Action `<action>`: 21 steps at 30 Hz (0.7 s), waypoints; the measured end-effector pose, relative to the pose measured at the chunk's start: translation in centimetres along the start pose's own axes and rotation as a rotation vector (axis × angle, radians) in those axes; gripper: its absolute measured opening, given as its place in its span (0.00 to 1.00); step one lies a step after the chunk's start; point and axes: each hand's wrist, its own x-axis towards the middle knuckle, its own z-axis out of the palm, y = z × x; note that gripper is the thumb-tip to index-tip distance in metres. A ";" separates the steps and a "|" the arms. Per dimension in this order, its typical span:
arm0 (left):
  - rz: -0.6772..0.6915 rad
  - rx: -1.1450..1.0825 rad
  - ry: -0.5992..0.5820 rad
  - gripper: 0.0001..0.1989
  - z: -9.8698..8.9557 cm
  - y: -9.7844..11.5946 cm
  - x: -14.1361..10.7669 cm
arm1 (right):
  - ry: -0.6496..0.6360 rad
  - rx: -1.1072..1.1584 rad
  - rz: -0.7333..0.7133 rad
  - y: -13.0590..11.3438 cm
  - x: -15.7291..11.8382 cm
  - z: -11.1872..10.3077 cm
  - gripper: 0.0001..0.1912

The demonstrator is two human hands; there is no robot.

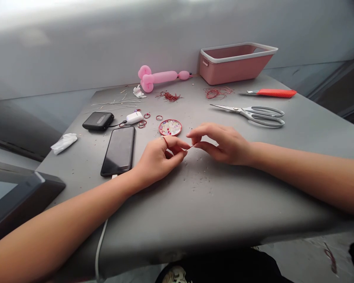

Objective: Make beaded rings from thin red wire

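While a short red thread (pixel 190 147) is slanting up to the right over the gray table (pixel 171 208), the left hand (pixel 161 157) and right hand (pixel 224 143) are pinching its ends between closed fingertips, just below the bead dish (pixel 170 127).

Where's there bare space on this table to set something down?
Probably on the right, between the scissors and the right forearm, or along the near edge between both forearms; specks lie nearer the hands.
It's crowded left, around the phone, black power bank and white case, and behind the bead dish.
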 end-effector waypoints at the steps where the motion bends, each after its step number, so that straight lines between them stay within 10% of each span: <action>1: -0.002 -0.011 -0.011 0.08 0.0 0.0 0.0 | -0.019 0.015 -0.002 -0.1 0.0 0.1 0.10; 5: -0.019 -0.015 -0.040 0.10 0.0 0.1 0.2 | -0.043 0.047 0.040 -0.1 0.1 0.5 0.10; 11: -0.091 -0.010 0.007 0.15 -0.1 0.5 0.2 | 0.158 -0.060 0.567 2.3 0.5 0.0 0.09; 21: -0.178 -0.086 0.015 0.10 0.0 0.1 0.6 | -0.215 -0.115 0.726 3.9 1.6 -0.1 0.06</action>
